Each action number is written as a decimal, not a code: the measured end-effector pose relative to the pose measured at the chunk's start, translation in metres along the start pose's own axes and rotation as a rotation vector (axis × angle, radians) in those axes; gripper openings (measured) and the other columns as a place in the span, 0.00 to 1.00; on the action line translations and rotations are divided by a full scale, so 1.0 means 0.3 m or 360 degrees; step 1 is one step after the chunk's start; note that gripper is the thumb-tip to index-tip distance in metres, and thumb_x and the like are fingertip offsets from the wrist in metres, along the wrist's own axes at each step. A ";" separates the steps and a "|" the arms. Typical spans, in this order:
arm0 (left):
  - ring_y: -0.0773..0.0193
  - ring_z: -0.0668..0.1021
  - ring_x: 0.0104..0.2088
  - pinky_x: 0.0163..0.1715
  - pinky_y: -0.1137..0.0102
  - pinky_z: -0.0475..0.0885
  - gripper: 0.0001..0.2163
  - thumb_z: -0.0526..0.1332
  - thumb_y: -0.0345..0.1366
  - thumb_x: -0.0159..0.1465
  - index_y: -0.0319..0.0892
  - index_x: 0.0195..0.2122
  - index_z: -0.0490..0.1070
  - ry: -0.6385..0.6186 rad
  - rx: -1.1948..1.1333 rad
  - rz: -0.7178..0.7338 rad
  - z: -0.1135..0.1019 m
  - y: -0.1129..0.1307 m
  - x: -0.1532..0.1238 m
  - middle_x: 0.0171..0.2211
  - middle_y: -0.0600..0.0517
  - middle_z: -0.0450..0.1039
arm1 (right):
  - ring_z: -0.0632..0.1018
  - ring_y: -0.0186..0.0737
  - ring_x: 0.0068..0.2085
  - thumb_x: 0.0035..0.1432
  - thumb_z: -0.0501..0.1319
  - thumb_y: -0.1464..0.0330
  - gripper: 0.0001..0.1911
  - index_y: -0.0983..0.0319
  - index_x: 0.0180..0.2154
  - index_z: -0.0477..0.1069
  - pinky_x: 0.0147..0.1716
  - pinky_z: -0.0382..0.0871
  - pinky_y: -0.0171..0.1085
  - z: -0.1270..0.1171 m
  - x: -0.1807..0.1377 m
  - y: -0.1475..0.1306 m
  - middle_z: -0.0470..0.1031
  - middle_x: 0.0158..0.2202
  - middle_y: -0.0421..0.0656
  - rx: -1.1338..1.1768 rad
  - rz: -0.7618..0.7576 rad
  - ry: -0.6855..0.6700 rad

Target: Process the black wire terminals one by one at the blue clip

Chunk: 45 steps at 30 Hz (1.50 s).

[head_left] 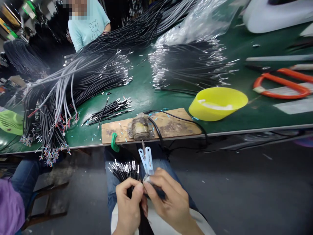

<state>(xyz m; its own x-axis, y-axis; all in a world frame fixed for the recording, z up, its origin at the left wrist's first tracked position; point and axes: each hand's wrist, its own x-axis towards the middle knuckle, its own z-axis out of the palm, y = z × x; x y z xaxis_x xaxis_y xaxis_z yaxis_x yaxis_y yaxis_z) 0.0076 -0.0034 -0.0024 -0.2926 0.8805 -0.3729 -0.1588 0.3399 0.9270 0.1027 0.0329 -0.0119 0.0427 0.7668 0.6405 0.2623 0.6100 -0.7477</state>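
My left hand (128,204) is closed around a bundle of thin black wires with silver metal tips (123,169), held upright over my lap. My right hand (168,200) pinches a small light-blue plastic tool (147,160) and one wire end next to the bundle. Just above them, a small metal device (140,128) is fixed on a wooden board (171,125) at the table's front edge, a thin pin pointing down toward the blue tool.
On the green table (146,94) lie large bundles of black and grey cables (80,75), a small pile of tipped wires (110,111), tipped wires by a clear bag (190,65), a yellow bowl (217,102) and orange-handled scissors (283,83). A person in a light-blue shirt (88,24) is opposite.
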 end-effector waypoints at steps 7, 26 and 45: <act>0.77 0.59 0.07 0.07 0.80 0.54 0.21 0.66 0.53 0.48 0.39 0.16 0.65 -0.0001 -0.0042 -0.0044 -0.007 0.008 0.026 0.06 0.60 0.57 | 0.66 0.33 0.19 0.50 0.58 0.79 0.11 0.59 0.22 0.64 0.22 0.65 0.34 -0.029 0.014 -0.007 0.64 0.17 0.36 0.0324 0.0198 -0.0048; 0.72 0.62 0.12 0.12 0.76 0.57 0.14 0.64 0.47 0.51 0.40 0.20 0.72 0.0086 0.0586 0.0239 -0.039 -0.040 -0.004 0.11 0.57 0.62 | 0.61 0.29 0.18 0.51 0.60 0.78 0.14 0.61 0.18 0.62 0.17 0.56 0.30 -0.005 0.000 -0.005 0.59 0.17 0.34 0.0144 0.0435 0.0152; 0.73 0.60 0.09 0.09 0.76 0.56 0.16 0.66 0.48 0.48 0.39 0.18 0.72 0.0090 0.0391 0.0114 -0.017 0.003 -0.023 0.08 0.59 0.59 | 0.65 0.34 0.21 0.53 0.61 0.62 0.16 0.62 0.18 0.66 0.19 0.61 0.32 -0.063 0.008 0.030 0.62 0.18 0.38 0.0802 0.0995 -0.0374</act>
<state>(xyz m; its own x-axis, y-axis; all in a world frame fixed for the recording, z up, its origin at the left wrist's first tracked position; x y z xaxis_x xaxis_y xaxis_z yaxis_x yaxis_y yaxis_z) 0.0047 -0.0109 0.0007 -0.3480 0.8878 -0.3011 0.0961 0.3533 0.9306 0.1234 0.0364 -0.0139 -0.1797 0.9812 0.0703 -0.2076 0.0320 -0.9777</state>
